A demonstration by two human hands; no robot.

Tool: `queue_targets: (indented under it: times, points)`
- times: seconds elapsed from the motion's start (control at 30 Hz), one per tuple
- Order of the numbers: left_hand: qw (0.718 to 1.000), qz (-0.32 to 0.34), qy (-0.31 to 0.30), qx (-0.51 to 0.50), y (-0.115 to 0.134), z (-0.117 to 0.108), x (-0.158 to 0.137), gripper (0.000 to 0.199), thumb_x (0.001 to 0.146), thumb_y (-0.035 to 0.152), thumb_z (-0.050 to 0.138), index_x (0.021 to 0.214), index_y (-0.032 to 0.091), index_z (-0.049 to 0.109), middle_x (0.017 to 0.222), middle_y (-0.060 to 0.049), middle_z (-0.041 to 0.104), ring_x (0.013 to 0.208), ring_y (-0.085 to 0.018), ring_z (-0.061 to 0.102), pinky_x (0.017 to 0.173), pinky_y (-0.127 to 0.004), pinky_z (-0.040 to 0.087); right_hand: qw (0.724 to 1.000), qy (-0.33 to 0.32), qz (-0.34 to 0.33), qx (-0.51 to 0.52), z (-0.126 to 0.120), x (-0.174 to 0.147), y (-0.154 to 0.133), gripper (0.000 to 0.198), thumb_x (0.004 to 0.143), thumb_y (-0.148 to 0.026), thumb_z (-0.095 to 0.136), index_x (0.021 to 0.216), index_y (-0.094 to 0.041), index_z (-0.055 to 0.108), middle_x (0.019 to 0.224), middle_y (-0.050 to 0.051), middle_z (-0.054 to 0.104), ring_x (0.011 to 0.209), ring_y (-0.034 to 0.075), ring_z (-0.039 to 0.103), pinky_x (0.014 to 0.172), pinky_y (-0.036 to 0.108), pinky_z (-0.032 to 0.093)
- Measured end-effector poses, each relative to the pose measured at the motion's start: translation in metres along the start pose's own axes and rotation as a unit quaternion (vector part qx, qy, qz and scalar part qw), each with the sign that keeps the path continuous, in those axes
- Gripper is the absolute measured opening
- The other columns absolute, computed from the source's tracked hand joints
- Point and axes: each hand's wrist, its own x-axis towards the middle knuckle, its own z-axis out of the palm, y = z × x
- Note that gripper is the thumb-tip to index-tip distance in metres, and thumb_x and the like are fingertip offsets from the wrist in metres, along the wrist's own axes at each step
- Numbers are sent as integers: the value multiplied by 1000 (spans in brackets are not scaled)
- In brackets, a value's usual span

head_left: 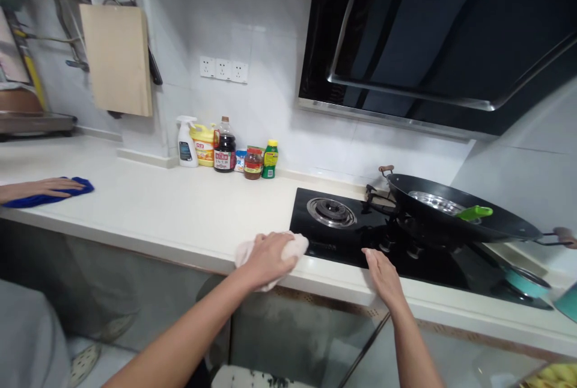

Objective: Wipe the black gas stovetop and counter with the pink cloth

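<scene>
My left hand (270, 258) is closed over a crumpled white cloth (295, 247), pressed to the front edge of the pale countertop (180, 219), just left of the black gas stove (347, 243). Part of the cloth hangs past the edge, and my palm hides its middle. My right hand (383, 277) holds nothing. Its fingers are stretched out and the fingertips lie at the front rim of the stove, near the control knobs. A burner (331, 212) stands bare behind my hands.
A black wok (487, 219) with a green-handled utensil (474, 213) sits on the right burner; a teal pan (526, 283) is beside it. Bottles and jars (224, 150) line the wall. At left, another person's hand (49, 188) presses a blue cloth (83, 185). A range hood (406, 117) overhangs.
</scene>
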Motion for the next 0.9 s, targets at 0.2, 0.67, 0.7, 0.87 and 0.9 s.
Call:
queue_targets:
  times: [0.2,0.67,0.7,0.87,0.9]
  points:
    - [991,-99,22,89,-71,-36,-22,57,92,49,42,140,21,53,145,-12,58,133,-31,48,109,-50,28,1000,5,-18,-15,3,0,0,51,97,-56,32,106,-21,69,113,10,70,111,25,63,104,42,44]
    - [953,-268,19,138,-160,-86,-45,75,85,69,42,145,26,53,152,-10,53,139,-42,44,110,-60,32,981,-160,-104,-46,-1,18,-55,37,96,-43,44,113,-21,68,124,11,66,117,25,60,105,43,42]
    - [953,-271,15,132,-161,-85,-41,75,85,69,42,145,25,54,152,-10,52,139,-42,44,110,-60,33,972,-190,-134,-42,5,21,-73,37,97,-42,45,115,-21,68,129,12,63,122,25,57,108,43,40]
    - [953,-252,38,166,-178,-74,-18,74,83,67,46,139,21,61,162,-12,36,149,-39,28,115,-57,28,876,-353,-326,-26,38,36,-163,41,94,-46,60,128,-24,62,146,10,52,139,25,42,120,45,26]
    - [952,-242,48,179,-183,-72,-13,70,84,64,46,136,20,63,162,-12,37,149,-39,29,114,-55,30,857,-369,-360,-25,45,39,-174,43,93,-49,61,127,-24,62,144,10,53,137,25,43,120,45,24]
